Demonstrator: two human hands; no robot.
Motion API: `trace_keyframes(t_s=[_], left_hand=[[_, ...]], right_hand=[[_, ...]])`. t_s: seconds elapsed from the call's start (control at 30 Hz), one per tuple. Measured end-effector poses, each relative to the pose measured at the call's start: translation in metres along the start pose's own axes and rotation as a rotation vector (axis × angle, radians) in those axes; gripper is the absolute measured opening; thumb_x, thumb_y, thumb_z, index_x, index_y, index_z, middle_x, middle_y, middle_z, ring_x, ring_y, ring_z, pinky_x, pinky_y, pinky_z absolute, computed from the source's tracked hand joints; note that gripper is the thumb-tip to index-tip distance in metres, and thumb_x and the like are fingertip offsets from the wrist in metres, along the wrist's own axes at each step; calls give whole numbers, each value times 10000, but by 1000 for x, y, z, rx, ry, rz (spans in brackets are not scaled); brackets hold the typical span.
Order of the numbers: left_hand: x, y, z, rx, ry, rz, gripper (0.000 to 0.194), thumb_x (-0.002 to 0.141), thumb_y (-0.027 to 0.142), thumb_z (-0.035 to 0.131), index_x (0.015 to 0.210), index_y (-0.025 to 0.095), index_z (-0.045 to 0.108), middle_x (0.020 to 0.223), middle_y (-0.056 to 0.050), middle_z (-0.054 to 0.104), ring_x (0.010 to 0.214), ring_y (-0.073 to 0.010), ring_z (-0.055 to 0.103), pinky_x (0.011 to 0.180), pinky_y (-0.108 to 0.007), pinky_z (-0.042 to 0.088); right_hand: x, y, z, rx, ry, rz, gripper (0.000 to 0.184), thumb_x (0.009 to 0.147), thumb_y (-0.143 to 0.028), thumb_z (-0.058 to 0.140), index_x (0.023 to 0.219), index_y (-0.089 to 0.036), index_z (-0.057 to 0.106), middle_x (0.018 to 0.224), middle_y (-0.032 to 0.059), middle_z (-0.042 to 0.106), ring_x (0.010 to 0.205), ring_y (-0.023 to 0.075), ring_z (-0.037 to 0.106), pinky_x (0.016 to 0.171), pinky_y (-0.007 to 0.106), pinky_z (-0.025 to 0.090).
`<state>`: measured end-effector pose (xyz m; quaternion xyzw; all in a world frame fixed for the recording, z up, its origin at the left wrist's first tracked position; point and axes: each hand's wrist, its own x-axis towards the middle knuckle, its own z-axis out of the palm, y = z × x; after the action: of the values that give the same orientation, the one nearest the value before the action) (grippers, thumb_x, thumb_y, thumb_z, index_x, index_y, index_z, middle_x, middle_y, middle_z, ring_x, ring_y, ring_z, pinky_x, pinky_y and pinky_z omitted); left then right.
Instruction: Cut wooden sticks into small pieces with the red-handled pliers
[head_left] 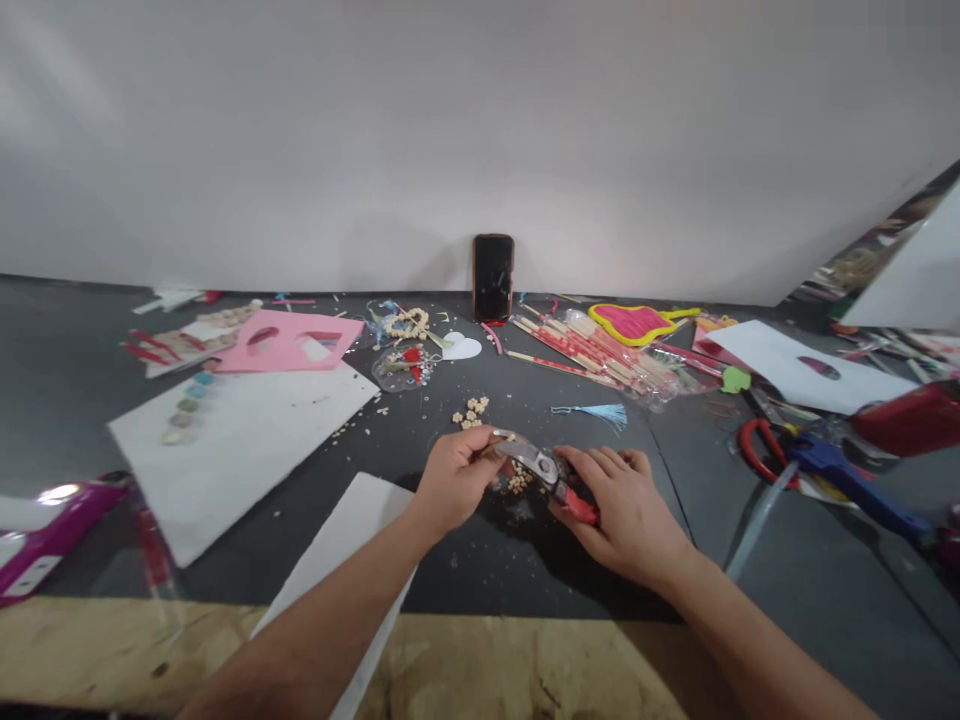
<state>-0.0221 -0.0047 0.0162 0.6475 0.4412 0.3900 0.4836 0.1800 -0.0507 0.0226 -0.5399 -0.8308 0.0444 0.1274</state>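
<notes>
In my right hand (622, 500) is a pair of pruning shears (538, 463), its red handle in my palm and its metal jaws pointing left. The fingers of my left hand (459, 475) are pinched together at the tip of those jaws. A small pale piece shows there, too small to name. Beneath the shears lie small beige bits (520, 480) on the dark table. Just beyond my left hand sits a cluster of beige flower-shaped beads (471, 412). A light blue tassel (600, 412) lies past my right hand.
A phone (493, 278) leans upright against the wall. White sheets (255, 450) and pink cut-out paper (289, 342) lie left. Wrapped chopsticks (577, 350) and a pink-and-yellow shape (634, 323) lie behind right. Red-handled scissors (761, 450) and a blue-handled tool (855, 485) are far right.
</notes>
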Motion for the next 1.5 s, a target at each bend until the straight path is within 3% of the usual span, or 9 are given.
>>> trace_keyframes(t_s=[0.43, 0.63, 0.87, 1.2, 1.5], left_hand=[[-2, 0, 6, -114, 18, -58, 210, 796, 290, 507, 722, 133, 627, 584, 0, 595, 490, -90, 474, 492, -192, 370], [0, -3, 6, -196, 62, -54, 191, 789, 279, 516, 793, 127, 632, 612, 1, 594, 523, -94, 481, 511, -196, 381], [2, -4, 1, -209, -34, -78, 164, 770, 234, 507, 693, 131, 610, 553, 10, 564, 490, -77, 455, 489, -186, 346], [0, -5, -2, -618, -218, -273, 132, 713, 233, 594, 647, 119, 592, 475, 0, 547, 402, -46, 391, 441, -185, 280], [1, 1, 2, -755, -210, -331, 174, 706, 258, 631, 636, 100, 617, 501, -40, 605, 406, -54, 452, 428, -178, 306]], right_hand=[[-3, -5, -2, -67, -37, 68, 312, 727, -256, 490, 1026, -172, 514, 903, 92, 640, 811, 222, 550, 698, 330, 260], [-1, -6, 4, -66, 27, 64, 323, 791, -328, 473, 1078, -181, 494, 966, 101, 624, 866, 226, 530, 747, 349, 254], [-1, -4, 3, -76, 18, 32, 414, 824, -407, 443, 1178, -192, 461, 1000, 97, 605, 899, 235, 512, 785, 389, 252], [-1, 2, -1, 26, -37, -39, 380, 789, -299, 484, 1153, -189, 472, 983, 96, 613, 879, 226, 520, 804, 376, 255], [-1, 0, -1, -21, 10, 10, 378, 751, -281, 495, 1113, -170, 491, 970, 92, 610, 871, 227, 521, 785, 375, 256]])
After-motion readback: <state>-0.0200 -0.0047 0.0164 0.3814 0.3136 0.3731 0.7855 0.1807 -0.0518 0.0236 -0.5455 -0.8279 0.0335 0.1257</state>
